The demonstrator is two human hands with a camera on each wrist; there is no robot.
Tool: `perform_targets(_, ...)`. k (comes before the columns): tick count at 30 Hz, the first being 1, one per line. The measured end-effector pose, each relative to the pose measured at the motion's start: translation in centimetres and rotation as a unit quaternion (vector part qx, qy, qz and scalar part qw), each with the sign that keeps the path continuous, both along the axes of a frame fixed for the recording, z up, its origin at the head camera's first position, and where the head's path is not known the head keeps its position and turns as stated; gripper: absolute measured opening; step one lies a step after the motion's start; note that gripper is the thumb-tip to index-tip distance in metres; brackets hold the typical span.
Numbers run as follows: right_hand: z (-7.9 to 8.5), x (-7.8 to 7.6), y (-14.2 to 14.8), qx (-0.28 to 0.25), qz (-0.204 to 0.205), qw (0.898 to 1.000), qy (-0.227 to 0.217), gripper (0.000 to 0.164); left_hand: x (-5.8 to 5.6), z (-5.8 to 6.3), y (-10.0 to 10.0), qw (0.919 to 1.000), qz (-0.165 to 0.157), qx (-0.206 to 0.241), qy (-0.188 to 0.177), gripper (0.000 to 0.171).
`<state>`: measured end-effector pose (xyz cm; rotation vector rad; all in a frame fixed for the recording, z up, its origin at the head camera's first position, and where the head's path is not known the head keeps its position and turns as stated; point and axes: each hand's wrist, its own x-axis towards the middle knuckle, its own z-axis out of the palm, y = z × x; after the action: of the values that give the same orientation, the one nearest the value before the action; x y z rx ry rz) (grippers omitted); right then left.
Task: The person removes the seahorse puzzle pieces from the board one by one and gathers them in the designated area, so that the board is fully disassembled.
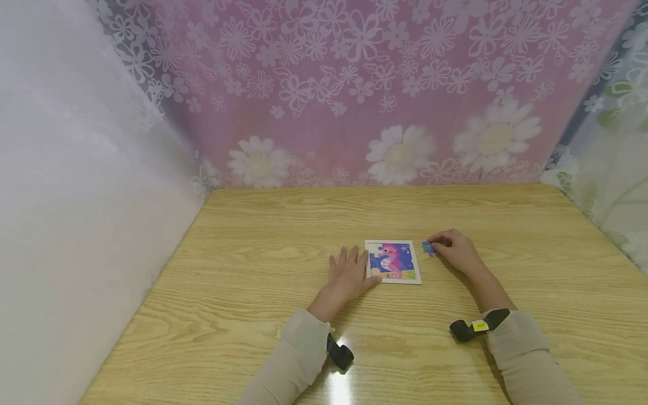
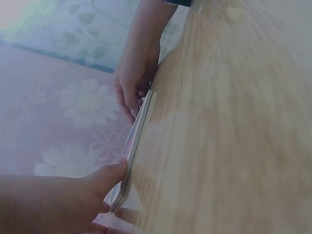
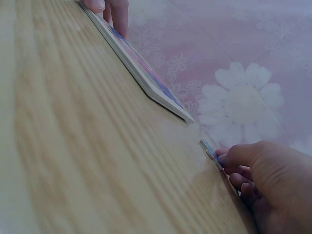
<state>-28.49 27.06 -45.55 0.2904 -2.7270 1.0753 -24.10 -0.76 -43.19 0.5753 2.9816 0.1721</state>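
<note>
A square jigsaw puzzle (image 1: 392, 261) with a pink seahorse on blue sits in a white frame flat on the table. Bare white backing shows at its upper left corner. My left hand (image 1: 348, 277) lies spread along the frame's left side, thumb resting on the near edge; the left wrist view shows that thumb (image 2: 114, 170) against the rim. Just right of the frame, my right hand (image 1: 458, 251) pinches a small blue puzzle piece (image 1: 427, 247) between thumb and fingers. In the right wrist view, the piece (image 3: 208, 150) is close to the tabletop, apart from the frame.
The wood-grain table (image 1: 253, 304) reaches back to a pink flowered curtain (image 1: 324, 112). A white wall (image 1: 101, 169) borders it on the left, and pale flowered cloth (image 1: 622, 185) hangs on the right. Black wrist cameras (image 1: 340, 354) sit on both sleeves.
</note>
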Motion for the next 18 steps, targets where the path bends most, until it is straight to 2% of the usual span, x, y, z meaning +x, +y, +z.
perform_targets(11, -0.05, 0.06, 0.02, -0.025, -0.009, 1.0, -0.008, 0.019, 0.13, 0.19, -0.07, 1.0, -0.003, 0.007, -0.003, 0.07)
perform_targets(18, 0.69, -0.01, -0.34, -0.036, -0.004, 0.999, -0.015, 0.021, 0.07, 0.08, -0.11, 1.0, -0.003, 0.009, -0.001, 0.071)
